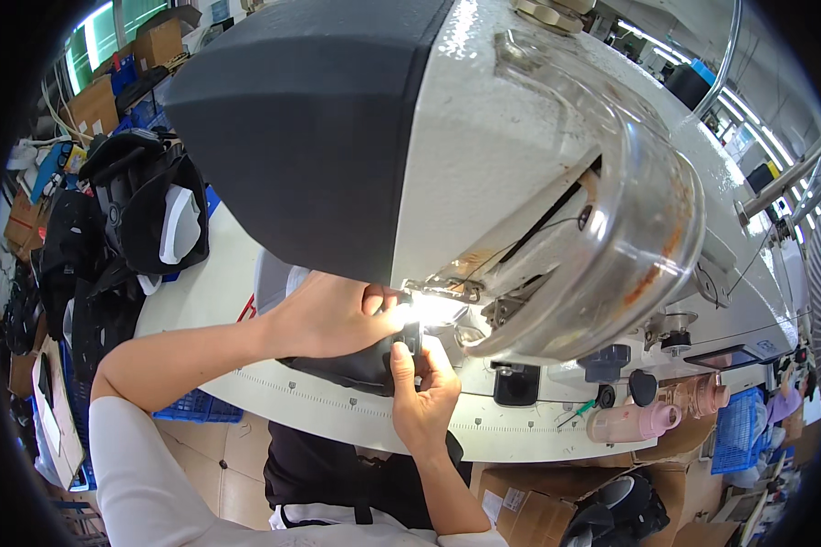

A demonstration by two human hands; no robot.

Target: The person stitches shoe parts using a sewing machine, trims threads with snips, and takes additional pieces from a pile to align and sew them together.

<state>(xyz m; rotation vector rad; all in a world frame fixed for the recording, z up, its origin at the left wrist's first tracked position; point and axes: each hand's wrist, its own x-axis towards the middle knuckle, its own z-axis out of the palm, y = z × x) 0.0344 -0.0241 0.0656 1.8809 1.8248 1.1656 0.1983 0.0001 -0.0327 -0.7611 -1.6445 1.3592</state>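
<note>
A large white sewing machine with a dark grey cover fills the upper middle, its lamp glaring over the needle area. A black fabric piece lies on the white table below the machine head, partly hidden by my left arm. My left hand is closed at a narrow black part of that piece, its fingertips washed out by the glare. Just below it, my right hand pinches the lower end of the same black part between thumb and fingers. The needle itself is lost in the light.
Black fabric goods with white panels are heaped at the left, above blue baskets. A pink bottle, a green-handled tool and a black box sit on the table's right side. Cardboard boxes stand below.
</note>
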